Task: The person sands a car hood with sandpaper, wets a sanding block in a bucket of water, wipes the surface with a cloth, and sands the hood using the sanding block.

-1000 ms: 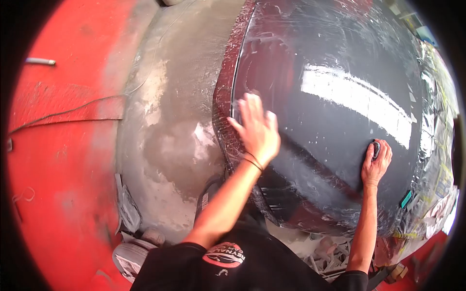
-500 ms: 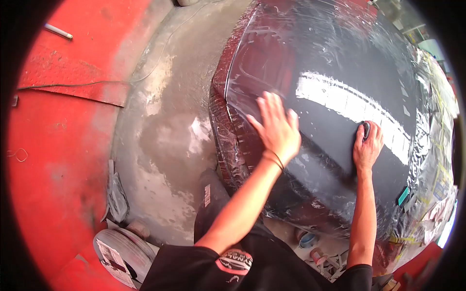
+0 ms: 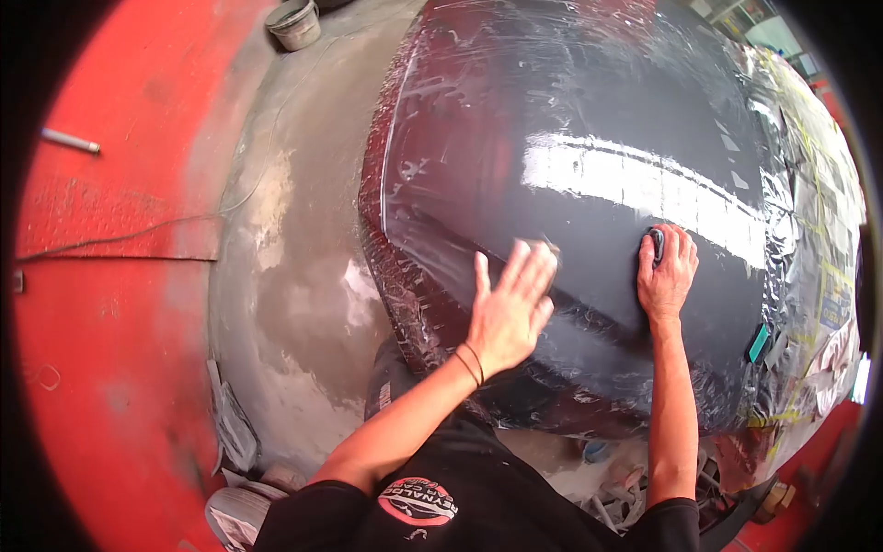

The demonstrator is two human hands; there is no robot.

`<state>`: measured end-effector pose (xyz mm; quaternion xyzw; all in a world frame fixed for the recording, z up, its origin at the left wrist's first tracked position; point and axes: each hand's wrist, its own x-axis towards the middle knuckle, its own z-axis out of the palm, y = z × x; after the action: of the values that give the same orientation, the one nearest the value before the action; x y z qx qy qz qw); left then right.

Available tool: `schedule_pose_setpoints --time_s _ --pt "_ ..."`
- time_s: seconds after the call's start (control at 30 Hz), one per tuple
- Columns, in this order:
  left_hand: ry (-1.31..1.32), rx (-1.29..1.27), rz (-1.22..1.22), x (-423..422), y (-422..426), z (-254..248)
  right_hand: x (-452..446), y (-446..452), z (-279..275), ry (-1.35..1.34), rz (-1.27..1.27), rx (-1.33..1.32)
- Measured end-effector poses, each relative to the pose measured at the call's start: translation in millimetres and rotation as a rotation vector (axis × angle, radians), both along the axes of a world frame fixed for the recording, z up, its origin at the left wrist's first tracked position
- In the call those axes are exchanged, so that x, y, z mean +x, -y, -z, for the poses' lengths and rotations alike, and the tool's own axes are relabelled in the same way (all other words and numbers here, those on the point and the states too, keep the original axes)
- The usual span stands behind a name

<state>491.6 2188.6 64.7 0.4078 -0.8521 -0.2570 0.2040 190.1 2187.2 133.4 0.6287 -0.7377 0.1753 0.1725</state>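
A wet, dark grey and maroon car panel (image 3: 598,248) fills the middle and right, with a bright reflection across it. My left hand (image 3: 510,308) has its fingers spread over the panel's near left part; its fingertips are blurred and no object shows in it. A dark band circles that wrist. Farther right, my right hand (image 3: 669,271) rests on the grey surface, its fingers closed round a small dark block (image 3: 657,247). A green block (image 3: 759,343) lies near the panel's right edge, beside the plastic and taped paper covering (image 3: 819,248).
A bucket (image 3: 294,26) stands on the wet floor (image 3: 317,230) at the top left. A cable runs over the red floor (image 3: 120,322), where a pale tube (image 3: 72,141) lies. Scraps and a blue container (image 3: 596,451) are below the panel's near edge.
My left hand has moved nearer to my body along the panel. My right hand, with the dark block, has shifted left and up from its earliest position. The bucket now shows more fully.
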Motion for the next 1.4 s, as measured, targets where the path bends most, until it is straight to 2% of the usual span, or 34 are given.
schedule_pose_setpoints --time_s 0.07,0.17,0.27,0.33,0.4,0.47,0.53,0.6,0.63,0.7,0.83,0.87,0.93,0.97,1.07,1.13,1.2,1.27,1.4 --pt "0.056 -0.054 0.044 2.0 25.4 -4.4 1.3 1.4 -2.1 0.022 0.008 -0.005" --pt "0.094 -0.198 -0.076 -7.4 129.1 -10.1 2.8 1.9 -3.5 0.021 0.017 -0.013" --pt "0.045 -0.101 -0.191 -33.1 215.0 11.7 4.7 1.7 -5.3 0.022 0.029 -0.01" --pt "0.045 -0.102 -0.168 -36.1 185.0 -6.2 5.9 4.6 -7.4 0.021 0.034 -0.013" --pt "0.108 -0.13 0.086 -23.0 125.1 -20.7 6.6 5.2 -9.4 0.021 0.04 -0.018" --pt "0.024 -0.026 0.321 -10.7 81.9 -25.8 8.3 6.5 -11.1 0.033 0.039 -0.015" --pt "0.068 -0.075 0.413 -12.8 106.1 -20.2 7.2 8.2 -12.3 0.029 0.031 -0.024" --pt "0.004 -0.135 0.35 -46.5 163.7 -32.7 7.8 8.0 -12.4 0.042 0.044 -0.008" --pt "0.104 -0.165 0.302 -72.1 200.2 -30.0 7.5 7.7 -12.4 0.045 0.048 -0.005" --pt "0.028 -0.229 0.181 -121.5 268.0 -22.4 4.6 6.4 -9.5 0.036 0.052 -0.017" --pt "0.046 -0.274 0.111 -146.3 282.9 -18.1 7.5 6.0 -9.8 0.068 0.06 -0.012" --pt "0.101 -0.222 0.182 -132.6 265.4 -21.8 7.0 7.7 -10.9 0.067 0.063 -0.016" --pt "-0.031 -0.187 0.288 -99.7 241.8 -19.1 5.3 8.0 -11.3 0.061 0.064 -0.017" --pt "0.016 -0.235 0.35 -92.9 254.0 -14.3 4.9 8.0 -10.3 0.06 0.064 -0.016" --pt "0.11 -0.3 0.233 -123.5 330.6 -13.3 6.2 9.6 -11.9 0.083 0.068 0.002" --pt "0.114 -0.206 0.136 -153.1 399.4 -14.7 4.9 8.9 -11.3 0.097 0.062 0.002" --pt "0.178 -0.157 0.102 -166.2 431.1 -23.0 5.1 8.4 -12.1 0.102 0.064 0.008" --pt "0.135 -0.159 0.122 -150.7 408.8 -14.6 7.2 10.4 -15.7 0.112 0.057 0.013" --pt "0.089 -0.158 0.262 -63.3 353.8 1.6 2.3 9.7 -10.3 0.092 0.067 0.023"
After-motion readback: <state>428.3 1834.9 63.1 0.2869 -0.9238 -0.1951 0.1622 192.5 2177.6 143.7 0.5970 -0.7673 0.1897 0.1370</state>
